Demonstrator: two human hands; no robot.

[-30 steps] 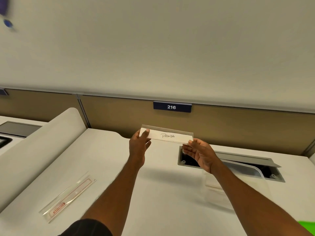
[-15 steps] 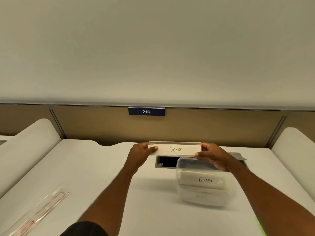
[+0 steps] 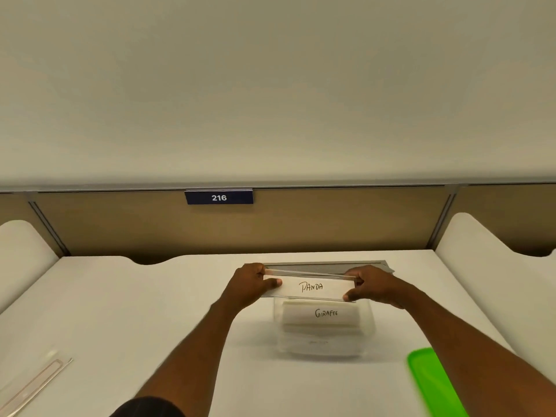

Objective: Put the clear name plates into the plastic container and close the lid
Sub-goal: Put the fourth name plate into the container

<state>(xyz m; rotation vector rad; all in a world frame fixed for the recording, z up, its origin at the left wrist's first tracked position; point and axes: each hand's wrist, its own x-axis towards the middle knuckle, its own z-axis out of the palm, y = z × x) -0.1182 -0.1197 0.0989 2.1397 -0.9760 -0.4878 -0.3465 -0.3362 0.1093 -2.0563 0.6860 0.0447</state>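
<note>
A clear name plate with a white card reading PANDA [image 3: 311, 286] is held level just above the open clear plastic container [image 3: 368, 332] in the middle of the white desk. My left hand [image 3: 252, 284] pinches its left end and my right hand [image 3: 371, 285] pinches its right end. Inside the container lies another name plate reading GIRAFFE [image 3: 322, 315], with more plates stacked under it. A green lid [image 3: 433, 383] lies flat on the desk at the right, partly behind my right forearm.
One more clear name plate [image 3: 30, 386] lies at the desk's left front edge. Behind the container is a grey cable hatch [image 3: 331, 264] in the desk. A tan partition with a blue sign 216 [image 3: 219, 197] closes the back; white side dividers stand left and right.
Both hands have carried the PANDA plate right and down, from in front of the partition to just above the container. The view has swung right, bringing the green lid into sight.
</note>
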